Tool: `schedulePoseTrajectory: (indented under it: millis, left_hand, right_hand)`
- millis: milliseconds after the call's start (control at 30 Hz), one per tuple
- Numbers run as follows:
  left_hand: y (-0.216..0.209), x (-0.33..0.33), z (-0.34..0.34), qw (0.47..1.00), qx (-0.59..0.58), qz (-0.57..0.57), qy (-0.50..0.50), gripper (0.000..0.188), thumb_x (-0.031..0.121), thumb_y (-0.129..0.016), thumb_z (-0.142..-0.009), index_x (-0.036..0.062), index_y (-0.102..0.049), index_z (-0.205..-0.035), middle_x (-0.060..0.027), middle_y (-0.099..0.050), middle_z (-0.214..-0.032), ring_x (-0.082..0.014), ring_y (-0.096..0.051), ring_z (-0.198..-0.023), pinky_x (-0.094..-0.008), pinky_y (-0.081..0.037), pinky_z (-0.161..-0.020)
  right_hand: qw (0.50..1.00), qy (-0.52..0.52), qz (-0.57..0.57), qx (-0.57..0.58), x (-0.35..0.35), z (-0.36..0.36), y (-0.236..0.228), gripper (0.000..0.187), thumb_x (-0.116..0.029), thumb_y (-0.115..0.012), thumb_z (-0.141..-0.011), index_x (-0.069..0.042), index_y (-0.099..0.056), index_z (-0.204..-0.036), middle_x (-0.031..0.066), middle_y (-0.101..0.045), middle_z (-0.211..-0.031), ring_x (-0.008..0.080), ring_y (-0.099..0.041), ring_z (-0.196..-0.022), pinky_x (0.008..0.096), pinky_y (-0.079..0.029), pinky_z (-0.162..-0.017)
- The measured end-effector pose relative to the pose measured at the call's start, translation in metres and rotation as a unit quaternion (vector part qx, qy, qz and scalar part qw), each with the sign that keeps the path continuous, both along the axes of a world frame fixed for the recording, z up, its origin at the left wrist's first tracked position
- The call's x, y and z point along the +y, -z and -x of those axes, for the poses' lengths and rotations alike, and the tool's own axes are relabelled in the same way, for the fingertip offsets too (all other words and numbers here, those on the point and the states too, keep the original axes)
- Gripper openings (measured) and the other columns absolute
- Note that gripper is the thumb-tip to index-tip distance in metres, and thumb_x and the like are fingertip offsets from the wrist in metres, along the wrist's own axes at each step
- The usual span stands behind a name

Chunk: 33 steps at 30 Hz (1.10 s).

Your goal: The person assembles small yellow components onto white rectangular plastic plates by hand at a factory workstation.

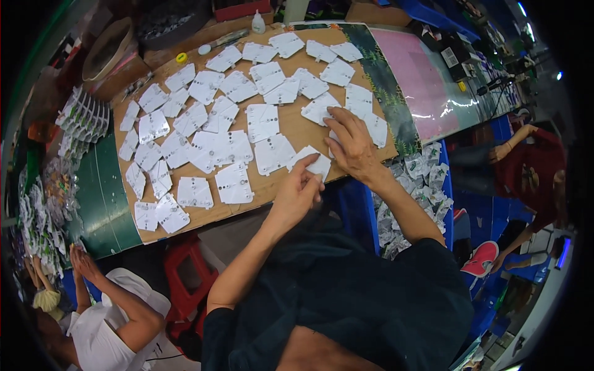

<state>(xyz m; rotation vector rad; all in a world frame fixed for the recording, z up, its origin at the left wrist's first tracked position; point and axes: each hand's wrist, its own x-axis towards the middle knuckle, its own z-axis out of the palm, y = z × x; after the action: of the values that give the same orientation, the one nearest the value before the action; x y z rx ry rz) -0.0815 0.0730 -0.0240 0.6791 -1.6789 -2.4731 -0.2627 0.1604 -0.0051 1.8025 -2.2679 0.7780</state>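
Pinching a white card (317,164) at the near board (291,130) edge, left hand (298,193) clamps it for placing; right hand (352,143) presses flat, fingers spread, steadying neighbouring cards (371,127) on the surface.

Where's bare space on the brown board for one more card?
Bare board shows between the left hand and right hand, plus a strip along the near edge. Elsewhere white cards lie packed, many overlapping. The pink mat looks bare.
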Motion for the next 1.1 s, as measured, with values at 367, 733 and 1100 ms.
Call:
schedulePoseTrajectory:
  millis: [367, 733, 1100]
  left_hand:
    - [-0.016, -0.028, 0.014, 0.987, -0.009, 0.136, -0.088, 0.057, 0.013, -0.051, -0.097, -0.0010, -0.027, -0.147, -0.0118, -0.062, -0.078, -0.0136, -0.057, -0.061, -0.0280, -0.048, -0.056]
    - [-0.021, -0.045, -0.026, 0.993, -0.052, 0.076, -0.070, 0.052, 0.013, -0.053, -0.097, -0.0056, -0.034, -0.142, -0.0088, -0.059, -0.083, -0.0110, -0.056, -0.066, -0.0253, -0.046, -0.056]
    - [-0.020, -0.051, -0.028, 0.957, -0.104, 0.265, -0.058, 0.053, 0.009, -0.051, -0.096, -0.0057, -0.034, -0.144, -0.0086, -0.060, -0.076, -0.0110, -0.056, -0.058, -0.0257, -0.046, -0.053]
  right_hand:
    - [0.991, 0.006, 0.089, -0.099, 0.021, -0.001, 0.002, 0.033, 0.001, -0.063, -0.079, 0.002, -0.060, -0.112, 0.0165, -0.056, -0.125, 0.0342, -0.056, -0.114, 0.0406, -0.045, -0.094]
    - [1.000, -0.027, -0.014, -0.004, -0.003, -0.032, 0.004, 0.041, -0.016, -0.075, -0.074, -0.003, -0.062, -0.111, 0.0133, -0.057, -0.122, 0.0315, -0.054, -0.108, 0.0422, -0.041, -0.088]
    - [1.000, 0.003, 0.013, -0.009, -0.046, -0.014, -0.012, 0.035, -0.016, -0.071, -0.081, -0.003, -0.061, -0.111, 0.0127, -0.058, -0.121, 0.0297, -0.053, -0.106, 0.0425, -0.042, -0.087]
